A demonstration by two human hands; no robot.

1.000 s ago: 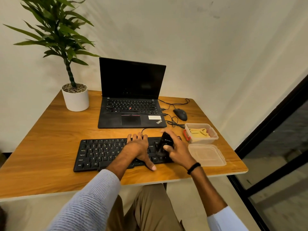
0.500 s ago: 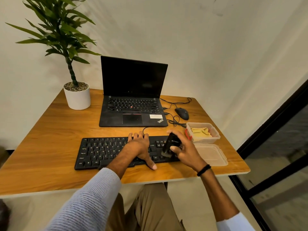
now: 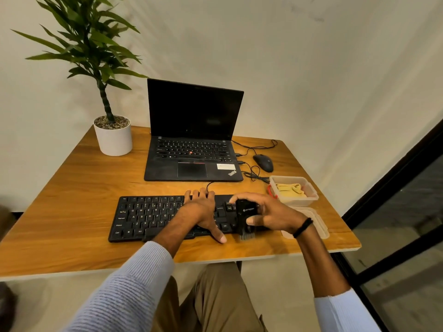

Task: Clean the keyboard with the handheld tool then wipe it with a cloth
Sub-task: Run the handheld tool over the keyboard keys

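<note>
Off-white wall [image 3: 311, 80] ran behind the worktop [image 3: 79, 200] and on past its right side, with faint grey scuffs high up. Worktop was warm orange-brown wood with strong grain and a pale front edge. Floor [image 3: 282, 283] beneath was smooth and beige. At far right a black frame [image 3: 395, 200] held dark glass panes [image 3: 412, 248] reaching down to the floor. A potted plant [image 3: 113, 137] stood at the far left corner. Light was soft and warm across wood and wall.
</note>
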